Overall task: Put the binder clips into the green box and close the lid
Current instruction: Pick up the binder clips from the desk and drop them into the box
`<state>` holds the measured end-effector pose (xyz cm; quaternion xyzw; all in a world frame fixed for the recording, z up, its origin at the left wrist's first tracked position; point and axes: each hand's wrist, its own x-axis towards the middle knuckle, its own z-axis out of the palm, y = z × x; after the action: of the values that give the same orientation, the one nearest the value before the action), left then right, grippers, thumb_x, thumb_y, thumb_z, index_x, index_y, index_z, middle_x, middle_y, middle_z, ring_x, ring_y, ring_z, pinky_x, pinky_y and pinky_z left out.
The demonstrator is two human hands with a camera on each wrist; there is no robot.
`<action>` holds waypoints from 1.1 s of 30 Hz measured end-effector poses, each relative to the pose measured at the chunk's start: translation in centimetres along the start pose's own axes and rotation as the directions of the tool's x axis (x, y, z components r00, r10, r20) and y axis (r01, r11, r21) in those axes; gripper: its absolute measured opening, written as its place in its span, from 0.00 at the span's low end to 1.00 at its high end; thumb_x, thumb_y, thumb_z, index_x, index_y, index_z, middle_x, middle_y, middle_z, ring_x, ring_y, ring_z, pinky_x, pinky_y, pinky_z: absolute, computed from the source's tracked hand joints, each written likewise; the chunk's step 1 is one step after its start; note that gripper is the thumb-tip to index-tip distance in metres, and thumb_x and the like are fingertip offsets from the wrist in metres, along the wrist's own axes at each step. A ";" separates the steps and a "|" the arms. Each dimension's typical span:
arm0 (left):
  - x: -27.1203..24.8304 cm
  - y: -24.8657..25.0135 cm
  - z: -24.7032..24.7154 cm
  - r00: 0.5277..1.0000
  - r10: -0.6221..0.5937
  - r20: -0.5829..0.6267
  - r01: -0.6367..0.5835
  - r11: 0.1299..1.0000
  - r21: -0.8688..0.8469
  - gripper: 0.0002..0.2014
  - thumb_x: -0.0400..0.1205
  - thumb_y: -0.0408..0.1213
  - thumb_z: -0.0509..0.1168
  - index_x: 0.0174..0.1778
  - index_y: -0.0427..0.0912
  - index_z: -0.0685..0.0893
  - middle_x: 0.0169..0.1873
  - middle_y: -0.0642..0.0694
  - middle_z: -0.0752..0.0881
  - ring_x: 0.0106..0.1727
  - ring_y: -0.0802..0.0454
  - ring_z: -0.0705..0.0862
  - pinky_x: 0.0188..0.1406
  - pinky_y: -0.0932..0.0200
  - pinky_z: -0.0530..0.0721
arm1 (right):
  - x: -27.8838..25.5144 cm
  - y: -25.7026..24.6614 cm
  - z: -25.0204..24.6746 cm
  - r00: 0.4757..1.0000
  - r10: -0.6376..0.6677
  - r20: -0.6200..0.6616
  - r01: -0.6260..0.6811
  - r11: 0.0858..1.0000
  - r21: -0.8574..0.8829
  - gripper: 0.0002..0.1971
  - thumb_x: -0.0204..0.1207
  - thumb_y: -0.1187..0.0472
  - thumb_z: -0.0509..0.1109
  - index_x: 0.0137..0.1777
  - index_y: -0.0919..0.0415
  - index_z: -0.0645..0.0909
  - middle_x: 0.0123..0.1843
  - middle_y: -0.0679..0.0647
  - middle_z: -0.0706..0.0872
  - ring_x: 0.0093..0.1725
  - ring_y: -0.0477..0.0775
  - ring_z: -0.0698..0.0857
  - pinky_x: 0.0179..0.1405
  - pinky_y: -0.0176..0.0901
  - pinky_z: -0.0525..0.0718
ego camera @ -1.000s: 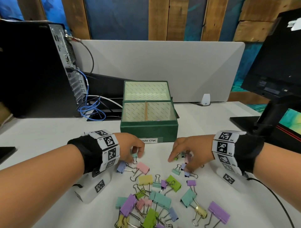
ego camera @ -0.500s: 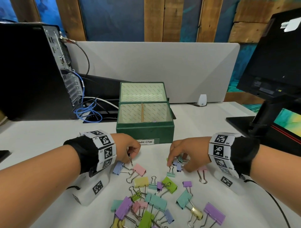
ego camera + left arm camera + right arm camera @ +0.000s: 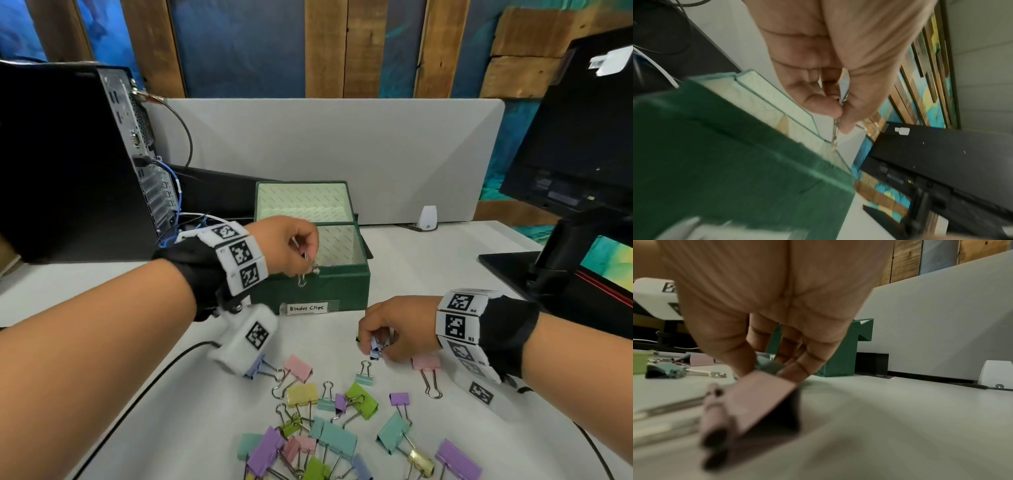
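Raised since before: my left hand (image 3: 286, 245) over the open green fabric-covered box (image 3: 342, 291).
Its fingers pinch a small wire-handled binder clip (image 3: 305, 274); my right hand (image 3: 397, 327) grips, seemingly, several pastel clips (image 3: 378, 347).

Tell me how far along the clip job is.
Early. The green box stands open, little visible inside. The left hand pinches a clip over its front rim; the right hand gathers small clips. Most binder clips remain on the table; lid unclosed.
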<state>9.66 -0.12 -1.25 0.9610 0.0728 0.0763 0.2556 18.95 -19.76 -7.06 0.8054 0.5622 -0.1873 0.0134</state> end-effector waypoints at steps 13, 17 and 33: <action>2.9 0.6 1.5 0.990 -0.067 -0.121 0.061 0.996 -0.058 0.12 0.73 0.42 0.74 0.52 0.51 0.86 0.49 0.55 0.84 0.49 0.57 0.85 0.45 0.71 0.79 | 0.2 0.6 -0.9 0.999 0.038 -0.014 -0.037 0.998 0.053 0.09 0.71 0.67 0.70 0.43 0.50 0.82 0.45 0.45 0.81 0.43 0.45 0.78 0.47 0.36 0.79; -0.4 0.9 1.1 0.990 -0.027 0.138 0.009 0.992 0.123 0.13 0.75 0.43 0.72 0.55 0.53 0.85 0.46 0.56 0.85 0.46 0.59 0.84 0.49 0.67 0.79 | 0.4 0.8 -3.1 0.997 0.025 -0.078 -0.019 0.997 0.073 0.07 0.71 0.67 0.70 0.46 0.56 0.85 0.44 0.48 0.83 0.43 0.46 0.79 0.49 0.36 0.80; 0.5 4.4 5.8 0.826 0.030 0.562 -0.281 0.888 0.364 0.23 0.80 0.36 0.66 0.72 0.54 0.76 0.71 0.50 0.76 0.67 0.53 0.78 0.49 0.71 0.66 | 4.2 1.0 -9.4 0.824 0.176 -0.539 -0.002 0.952 0.308 0.09 0.75 0.63 0.71 0.53 0.53 0.84 0.50 0.45 0.84 0.51 0.46 0.85 0.56 0.38 0.80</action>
<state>11.68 -6.57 -3.95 0.9776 -0.0681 -0.1954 0.0390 23.77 -14.12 0.12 0.8431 0.4685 -0.0234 -0.2629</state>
